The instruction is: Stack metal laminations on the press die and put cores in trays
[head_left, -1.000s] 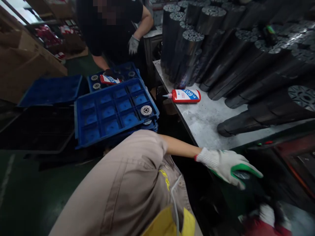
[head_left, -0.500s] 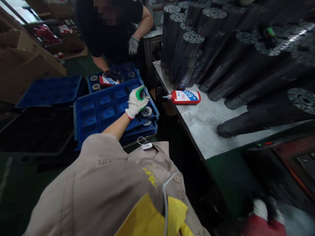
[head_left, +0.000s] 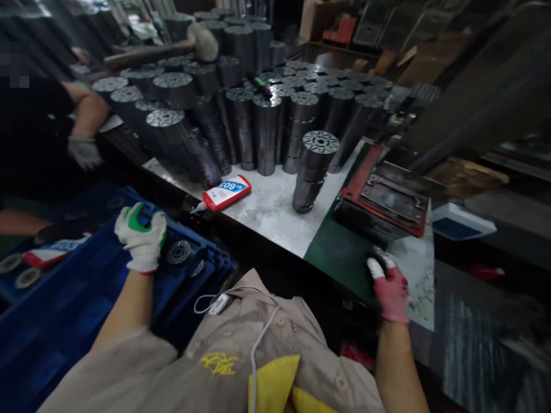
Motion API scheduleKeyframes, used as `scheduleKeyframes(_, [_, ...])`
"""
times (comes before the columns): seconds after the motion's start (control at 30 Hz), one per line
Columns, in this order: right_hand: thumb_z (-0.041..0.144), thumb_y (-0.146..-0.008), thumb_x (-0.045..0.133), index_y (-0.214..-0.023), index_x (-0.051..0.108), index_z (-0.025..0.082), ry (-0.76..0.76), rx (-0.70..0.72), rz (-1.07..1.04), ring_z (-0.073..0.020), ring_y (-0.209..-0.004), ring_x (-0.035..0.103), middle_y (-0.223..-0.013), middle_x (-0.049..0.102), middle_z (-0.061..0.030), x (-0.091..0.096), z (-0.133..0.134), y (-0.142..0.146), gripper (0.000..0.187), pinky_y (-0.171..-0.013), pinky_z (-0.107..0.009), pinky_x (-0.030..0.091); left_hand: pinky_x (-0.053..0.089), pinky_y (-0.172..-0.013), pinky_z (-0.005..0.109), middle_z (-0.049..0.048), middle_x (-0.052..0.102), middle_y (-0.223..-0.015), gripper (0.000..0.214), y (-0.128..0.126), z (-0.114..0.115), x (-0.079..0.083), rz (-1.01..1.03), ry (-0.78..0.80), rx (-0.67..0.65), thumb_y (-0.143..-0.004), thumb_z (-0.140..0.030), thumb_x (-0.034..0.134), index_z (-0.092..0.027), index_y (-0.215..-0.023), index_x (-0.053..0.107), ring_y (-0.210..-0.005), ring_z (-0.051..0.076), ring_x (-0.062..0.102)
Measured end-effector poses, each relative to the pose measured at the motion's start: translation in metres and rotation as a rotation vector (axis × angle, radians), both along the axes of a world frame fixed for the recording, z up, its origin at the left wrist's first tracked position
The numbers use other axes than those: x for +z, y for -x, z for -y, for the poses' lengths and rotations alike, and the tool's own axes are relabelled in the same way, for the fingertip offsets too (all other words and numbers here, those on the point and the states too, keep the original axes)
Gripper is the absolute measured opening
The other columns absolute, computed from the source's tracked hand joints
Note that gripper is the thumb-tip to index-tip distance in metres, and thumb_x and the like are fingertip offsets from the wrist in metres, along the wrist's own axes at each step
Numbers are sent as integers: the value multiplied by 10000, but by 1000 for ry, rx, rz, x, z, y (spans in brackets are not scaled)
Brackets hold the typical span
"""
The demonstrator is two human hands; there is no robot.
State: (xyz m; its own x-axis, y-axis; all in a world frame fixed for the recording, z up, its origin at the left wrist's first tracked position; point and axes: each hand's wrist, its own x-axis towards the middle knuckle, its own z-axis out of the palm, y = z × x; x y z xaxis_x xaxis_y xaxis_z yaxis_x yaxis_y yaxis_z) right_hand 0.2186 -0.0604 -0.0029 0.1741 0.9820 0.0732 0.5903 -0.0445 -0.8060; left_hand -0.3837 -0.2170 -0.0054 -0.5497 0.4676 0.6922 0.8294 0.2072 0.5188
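Scuffed steel workbench (head_left: 275, 223) holds stacked rotor cores (head_left: 267, 132). Above a blue plastic tray (head_left: 213, 267), the gloved left hand (head_left: 140, 236) sits just beside a metal disc (head_left: 178, 252), its grip unclear; the right hand (head_left: 390, 289) presses its fingertips together by a green mat (head_left: 340, 258).

A factory workshop: stacks of dark cylindrical laminated-steel cores (head_left: 266, 135) crowd a scuffed grey tabletop (head_left: 275, 223), beside blue plastic parts trays (head_left: 86, 281) and a long wooden-handled mallet (head_left: 202, 43).
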Motion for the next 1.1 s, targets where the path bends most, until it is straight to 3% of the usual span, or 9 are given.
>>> scheduleKeyframes(0.1, [659, -828, 632, -1120, 810, 195, -60, 42, -12, -332, -1251, 711, -1301, 775, -170, -10, -2, -2, 576, -1190, -573, 503, 439, -1160, 833, 20, 628, -1523, 587, -59, -41, 56, -65, -66, -86, -1007, -706, 536, -257, -1364, 657, -1449, 518, 532])
scheduleKeyframes(0.2, [634, -863, 619, -1128, 809, 207, -116, 99, -11, -333, -1243, 710, -1289, 777, -165, -18, -3, -4, 538, -1184, -582, 508, 534, -1224, 669, -50, 573, -1595, 611, -128, -94, 113, -110, -149, -473, -946, -664, 696, -431, -1500, 584, -1462, 365, 581])
scheduleKeyframes(0.33, [608, -907, 592, -1074, 810, 235, -183, 150, 8, -320, -1224, 717, -1252, 790, -140, -23, -4, -4, 463, -1171, -573, 527, 408, -1341, 603, 4, 533, -1634, 742, -197, -182, 166, -189, -7, -804, -923, -750, 694, -325, -1519, 571, -1550, 312, 486])
scheduleKeyframes(0.43, [570, -920, 591, -1127, 807, 214, -206, 168, -18, -319, -1229, 720, -1269, 785, -149, -22, -4, -3, 465, -1167, -566, 533, 396, -1328, 612, 90, 610, -1538, 963, -222, -252, 180, -214, 153, -875, -812, -878, 722, -209, -1493, 590, -1499, 339, 519])
scheduleKeyframes(0.53, [535, -925, 600, -1195, 801, 196, -216, 183, -56, -318, -1231, 720, -1273, 784, -155, -20, -4, -3, 477, -1170, -553, 534, 582, -1148, 598, 131, 741, -1294, 987, -234, -293, 176, -104, 349, -875, -793, -853, 760, -120, -1439, 623, -1190, 302, 702])
scheduleKeyframes(0.6, [525, -932, 599, -1198, 804, 200, -215, 184, -71, -316, -1230, 720, -1266, 787, -150, -20, -4, -3, 467, -1171, -548, 534, 613, -1101, 586, 120, 750, -1262, 957, -240, -294, 172, -73, 304, -844, -796, -840, 761, -120, -1416, 643, -1129, 291, 715])
scheduleKeyframes(0.8, [499, -931, 604, -1207, 810, 187, -231, 182, -73, -308, -1204, 732, -1249, 793, -150, -20, -5, -2, 465, -1152, -530, 556, 409, -1321, 592, 52, 635, -1509, 873, -286, -220, 152, -192, 46, -995, -835, -848, 713, -270, -1482, 611, -1422, 344, 563])
scheduleKeyframes(0.97, [485, -938, 613, -1207, 809, 212, -192, 184, -63, -296, -1226, 724, -1273, 790, -129, -17, -4, -2, 430, -1172, -517, 540, 486, -1233, 505, 174, 655, -1456, 876, -346, -204, 65, -156, 214, -1266, -915, -815, 622, -162, -1500, 626, -1366, 345, 618])
scheduleKeyframes(1.1, [496, -938, 619, -1207, 799, 221, -108, 148, -149, -290, -1276, 709, -1285, 790, -105, -4, -1, -4, 425, -1198, -511, 518, 469, -1207, 536, 207, 640, -1436, 857, -370, -216, -1, -97, 465, -1177, -924, -786, 621, -160, -1510, 633, -1359, 380, 600])
